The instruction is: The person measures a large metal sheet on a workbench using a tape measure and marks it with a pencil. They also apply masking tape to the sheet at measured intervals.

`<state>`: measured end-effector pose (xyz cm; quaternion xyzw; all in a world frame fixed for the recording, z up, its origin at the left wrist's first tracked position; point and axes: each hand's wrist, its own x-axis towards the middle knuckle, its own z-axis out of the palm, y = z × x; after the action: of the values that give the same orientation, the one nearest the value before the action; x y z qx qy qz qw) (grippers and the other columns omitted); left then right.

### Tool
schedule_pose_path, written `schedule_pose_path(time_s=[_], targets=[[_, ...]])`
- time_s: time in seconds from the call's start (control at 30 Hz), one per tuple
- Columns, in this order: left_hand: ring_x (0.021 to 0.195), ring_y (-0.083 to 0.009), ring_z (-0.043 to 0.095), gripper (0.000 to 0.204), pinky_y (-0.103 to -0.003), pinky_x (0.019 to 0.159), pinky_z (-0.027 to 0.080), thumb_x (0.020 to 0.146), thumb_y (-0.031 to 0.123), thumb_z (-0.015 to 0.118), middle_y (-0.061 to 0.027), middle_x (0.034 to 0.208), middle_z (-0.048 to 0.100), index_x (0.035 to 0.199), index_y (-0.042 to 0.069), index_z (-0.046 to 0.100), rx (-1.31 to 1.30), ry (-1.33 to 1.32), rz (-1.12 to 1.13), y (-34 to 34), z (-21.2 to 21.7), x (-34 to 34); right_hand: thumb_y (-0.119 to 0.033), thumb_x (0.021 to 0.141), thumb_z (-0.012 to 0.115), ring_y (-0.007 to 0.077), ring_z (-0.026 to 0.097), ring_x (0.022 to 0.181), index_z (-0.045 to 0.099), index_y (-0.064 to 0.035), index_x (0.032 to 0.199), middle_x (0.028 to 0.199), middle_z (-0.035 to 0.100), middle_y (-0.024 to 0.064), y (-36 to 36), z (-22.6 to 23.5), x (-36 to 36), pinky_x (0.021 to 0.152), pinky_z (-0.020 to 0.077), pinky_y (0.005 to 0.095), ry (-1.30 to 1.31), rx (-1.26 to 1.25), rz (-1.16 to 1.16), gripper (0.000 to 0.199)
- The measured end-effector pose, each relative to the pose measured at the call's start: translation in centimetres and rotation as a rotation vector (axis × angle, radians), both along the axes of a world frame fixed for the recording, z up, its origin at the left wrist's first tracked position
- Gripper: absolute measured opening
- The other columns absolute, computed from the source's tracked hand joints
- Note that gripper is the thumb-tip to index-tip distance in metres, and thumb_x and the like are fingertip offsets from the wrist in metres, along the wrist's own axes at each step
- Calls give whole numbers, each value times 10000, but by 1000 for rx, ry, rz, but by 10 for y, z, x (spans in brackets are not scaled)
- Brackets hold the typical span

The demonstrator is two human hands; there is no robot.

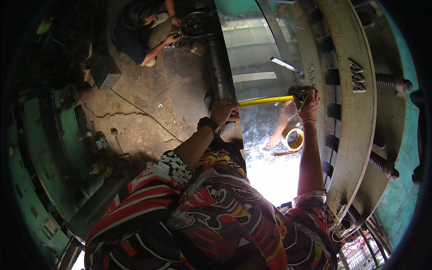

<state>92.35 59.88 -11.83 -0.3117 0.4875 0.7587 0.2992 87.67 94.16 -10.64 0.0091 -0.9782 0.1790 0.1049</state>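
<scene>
A yellow tape measure (pixel 265 101) is drawn out across a shiny metal sheet (pixel 256 130). My left hand (pixel 223 111) pinches the blade's end at the sheet's left edge. On the right, my right hand (pixel 308 104) is closed around the dark case; a thin stick-like thing shows by its fingers, too small to name. Below the blade, near my right wrist, a roll of tape (pixel 285 138) rests on the sheet. An orange pencil (pixel 286 153) lies just under the roll. Farther up the sheet are a silver marker (pixel 286 65) and a short pale strip (pixel 254 76).
A large machine with a pale beam (pixel 351 117) and bolts borders the sheet's right side. A dark roller or pipe (pixel 220 67) runs along its left. At the far left another person (pixel 135 31) crouches by a round pan (pixel 196 24). A cable (pixel 144 114) crosses the floor.
</scene>
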Motion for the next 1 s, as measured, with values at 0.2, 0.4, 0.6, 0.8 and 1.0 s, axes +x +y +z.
schedule_pose_path(time_s=[0.2,0.4,0.6,0.8,1.0], targets=[[830,-278,747,167,-428,758,665,965,94,668,-182,948,714,1062,-42,671,-13,2,-5,1,-5,1,-241,812,827,428,562,1144,560,-66,1226,1177,623,178,1,-2,0,1009,432,528,-5,-33,25,523],[830,-272,744,163,-423,762,665,964,96,675,-174,952,716,1050,-41,685,-19,13,-8,0,-6,1,-230,810,826,418,564,1152,563,-71,1226,1181,626,167,1,-3,1,1011,431,523,2,-24,21,518],[851,-285,718,251,-446,752,663,925,122,720,-161,963,652,1090,-56,653,12,1,-3,0,-7,1,-226,805,827,416,563,1156,562,-75,1229,1181,626,165,2,-4,0,1023,426,523,-4,-26,15,523],[853,-300,712,293,-455,749,663,909,129,731,-175,986,642,1105,-68,638,29,12,-15,-1,-14,1,-226,803,827,422,562,1160,563,-82,1230,1189,614,171,0,-1,0,1026,424,526,-9,-40,19,522],[862,-307,720,297,-455,750,663,915,137,724,-189,990,664,1112,-70,644,35,18,-17,0,-14,2,-240,803,827,427,556,1162,563,-77,1226,1187,606,180,1,-3,1,1023,422,529,-7,-40,-1,525]])
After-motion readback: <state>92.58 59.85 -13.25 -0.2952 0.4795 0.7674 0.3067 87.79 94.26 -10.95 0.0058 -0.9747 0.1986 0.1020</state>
